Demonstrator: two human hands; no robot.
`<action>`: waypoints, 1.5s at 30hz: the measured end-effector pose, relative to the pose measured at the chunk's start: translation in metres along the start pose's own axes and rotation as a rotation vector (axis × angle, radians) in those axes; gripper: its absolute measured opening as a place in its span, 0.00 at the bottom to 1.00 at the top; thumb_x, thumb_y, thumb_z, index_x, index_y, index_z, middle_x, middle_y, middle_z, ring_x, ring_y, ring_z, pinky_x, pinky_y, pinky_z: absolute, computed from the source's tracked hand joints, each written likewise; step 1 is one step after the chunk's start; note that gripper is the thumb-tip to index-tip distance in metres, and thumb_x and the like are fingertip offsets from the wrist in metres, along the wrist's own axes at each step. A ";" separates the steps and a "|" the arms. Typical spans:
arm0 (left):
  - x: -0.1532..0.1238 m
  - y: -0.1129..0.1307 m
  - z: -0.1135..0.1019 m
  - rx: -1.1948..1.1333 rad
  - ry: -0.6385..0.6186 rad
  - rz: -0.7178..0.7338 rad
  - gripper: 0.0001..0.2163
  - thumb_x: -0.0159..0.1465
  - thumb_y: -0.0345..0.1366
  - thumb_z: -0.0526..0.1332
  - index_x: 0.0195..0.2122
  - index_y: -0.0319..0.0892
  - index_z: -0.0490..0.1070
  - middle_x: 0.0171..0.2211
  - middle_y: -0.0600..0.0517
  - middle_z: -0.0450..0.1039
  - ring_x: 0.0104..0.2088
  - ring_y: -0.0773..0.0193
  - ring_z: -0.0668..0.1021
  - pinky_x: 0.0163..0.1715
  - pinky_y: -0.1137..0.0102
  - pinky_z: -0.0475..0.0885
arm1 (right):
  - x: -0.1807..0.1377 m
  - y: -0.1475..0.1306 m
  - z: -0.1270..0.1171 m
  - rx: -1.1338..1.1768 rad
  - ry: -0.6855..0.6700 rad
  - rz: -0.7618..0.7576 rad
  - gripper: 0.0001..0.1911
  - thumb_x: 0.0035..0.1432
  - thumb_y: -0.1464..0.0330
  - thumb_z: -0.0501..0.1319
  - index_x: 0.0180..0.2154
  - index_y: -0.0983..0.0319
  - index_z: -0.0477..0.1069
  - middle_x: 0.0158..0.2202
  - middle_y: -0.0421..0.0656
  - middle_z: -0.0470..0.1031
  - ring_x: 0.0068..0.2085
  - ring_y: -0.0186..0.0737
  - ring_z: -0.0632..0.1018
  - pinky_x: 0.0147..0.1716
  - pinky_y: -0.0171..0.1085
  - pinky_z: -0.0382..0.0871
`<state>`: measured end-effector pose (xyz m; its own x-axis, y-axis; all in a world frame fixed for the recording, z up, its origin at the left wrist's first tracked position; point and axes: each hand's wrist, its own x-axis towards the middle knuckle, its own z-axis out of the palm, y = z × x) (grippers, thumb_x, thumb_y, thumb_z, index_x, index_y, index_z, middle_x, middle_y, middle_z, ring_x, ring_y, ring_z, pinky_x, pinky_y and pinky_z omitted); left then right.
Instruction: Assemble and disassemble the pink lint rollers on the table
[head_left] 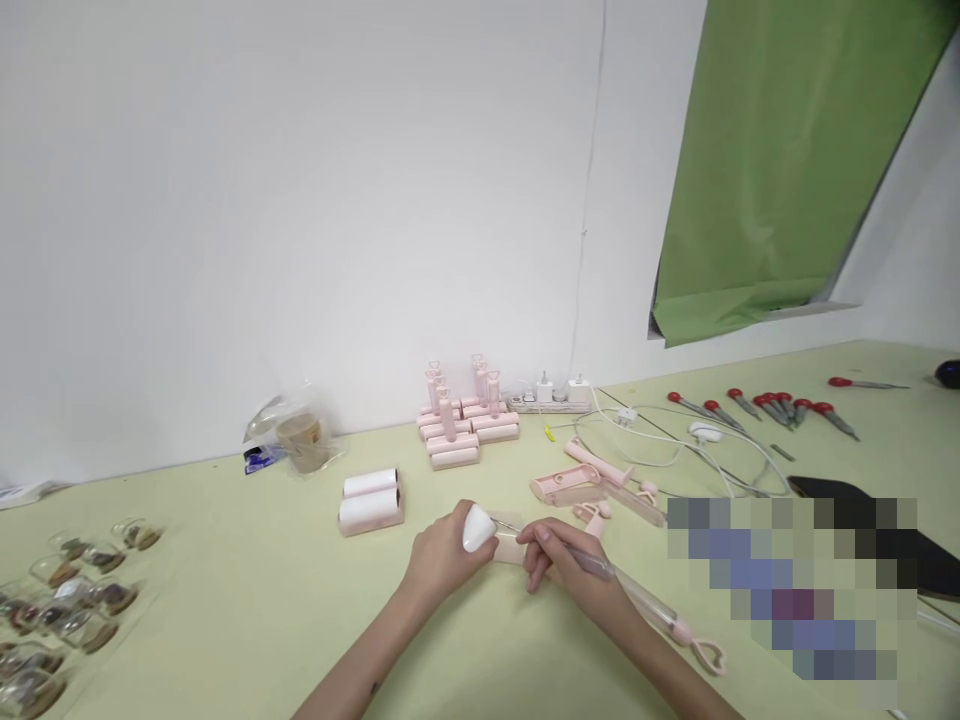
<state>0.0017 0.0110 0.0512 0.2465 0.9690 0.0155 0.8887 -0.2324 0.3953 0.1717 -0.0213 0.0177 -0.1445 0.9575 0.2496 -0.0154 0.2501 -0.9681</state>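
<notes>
My left hand (450,555) is closed around a smooth white rounded piece (478,528), gripped near the thumb. My right hand (566,560) pinches a screwdriver-like tool (591,563) with a translucent grey handle; its thin metal shaft points left at the white piece. Whether the tip touches it I cannot tell. Beneath and between the hands lies a flat pale pink piece (510,550). A clear tube with a pink heart-shaped loop (705,655) lies beside my right forearm. Pink plastic parts (566,482) are scattered just beyond my right hand.
Two white lint rolls (369,510) lie left of centre. Assembled pink rollers (450,430) stand by the wall near a power strip (547,405) with trailing cables. Several red-ended tools (780,405) are at right, small glass domes (82,630) at left, and a bagged cup (301,440) behind.
</notes>
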 end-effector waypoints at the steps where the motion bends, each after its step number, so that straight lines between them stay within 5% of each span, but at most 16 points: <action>1: 0.000 -0.001 0.000 0.006 -0.010 -0.007 0.13 0.53 0.44 0.53 0.39 0.46 0.64 0.33 0.50 0.74 0.33 0.57 0.75 0.24 0.73 0.60 | 0.001 0.002 0.000 -0.016 -0.007 0.003 0.20 0.56 0.55 0.49 0.30 0.64 0.68 0.21 0.38 0.68 0.21 0.34 0.75 0.23 0.33 0.66; 8: 0.003 -0.010 -0.004 -0.062 -0.011 0.011 0.14 0.52 0.46 0.54 0.34 0.44 0.67 0.31 0.51 0.74 0.30 0.60 0.74 0.22 0.75 0.60 | 0.009 0.022 -0.007 -0.042 0.029 0.099 0.21 0.53 0.53 0.51 0.28 0.64 0.67 0.18 0.36 0.67 0.18 0.33 0.73 0.18 0.31 0.63; 18: 0.005 -0.005 -0.005 -0.099 0.003 0.076 0.10 0.51 0.43 0.55 0.32 0.46 0.67 0.27 0.53 0.73 0.27 0.61 0.74 0.20 0.75 0.59 | 0.011 0.002 -0.004 0.028 0.020 -0.042 0.19 0.56 0.56 0.50 0.28 0.64 0.67 0.19 0.38 0.68 0.18 0.33 0.73 0.19 0.32 0.64; 29: 0.002 -0.011 -0.007 0.094 -0.040 0.028 0.11 0.49 0.43 0.55 0.32 0.46 0.68 0.28 0.52 0.73 0.28 0.59 0.75 0.19 0.75 0.59 | 0.011 0.016 -0.001 0.003 -0.053 -0.001 0.19 0.56 0.56 0.50 0.27 0.64 0.68 0.19 0.38 0.68 0.17 0.33 0.73 0.18 0.31 0.62; 34: 0.005 -0.017 -0.007 0.110 -0.052 0.029 0.09 0.49 0.41 0.56 0.29 0.45 0.70 0.26 0.52 0.74 0.27 0.59 0.75 0.20 0.74 0.59 | 0.015 0.027 -0.007 -0.016 0.041 0.067 0.21 0.53 0.52 0.51 0.26 0.64 0.67 0.18 0.38 0.68 0.17 0.34 0.73 0.18 0.31 0.62; 39: 0.013 -0.013 -0.013 0.117 0.015 0.065 0.14 0.51 0.44 0.55 0.36 0.45 0.68 0.28 0.50 0.74 0.30 0.56 0.75 0.23 0.72 0.61 | 0.025 0.004 -0.013 0.048 0.102 0.025 0.18 0.53 0.53 0.51 0.29 0.61 0.61 0.17 0.36 0.69 0.16 0.34 0.72 0.18 0.32 0.62; 42: 0.018 -0.004 -0.012 0.013 0.038 0.183 0.17 0.52 0.44 0.57 0.43 0.49 0.63 0.34 0.54 0.74 0.35 0.58 0.75 0.28 0.72 0.63 | 0.039 -0.014 -0.010 -0.103 0.074 0.032 0.18 0.56 0.52 0.45 0.26 0.59 0.55 0.14 0.33 0.66 0.13 0.33 0.68 0.16 0.32 0.57; 45: 0.028 0.005 -0.005 -0.356 0.051 0.302 0.18 0.52 0.44 0.58 0.45 0.49 0.61 0.38 0.56 0.71 0.35 0.61 0.74 0.31 0.72 0.64 | 0.058 -0.019 -0.010 -0.384 0.053 0.036 0.18 0.54 0.51 0.46 0.30 0.59 0.57 0.13 0.31 0.60 0.15 0.34 0.66 0.17 0.31 0.54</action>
<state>0.0109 0.0374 0.0585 0.4462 0.8675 0.2199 0.5899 -0.4699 0.6567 0.1740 0.0305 0.0509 -0.0865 0.9702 0.2263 0.3620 0.2422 -0.9001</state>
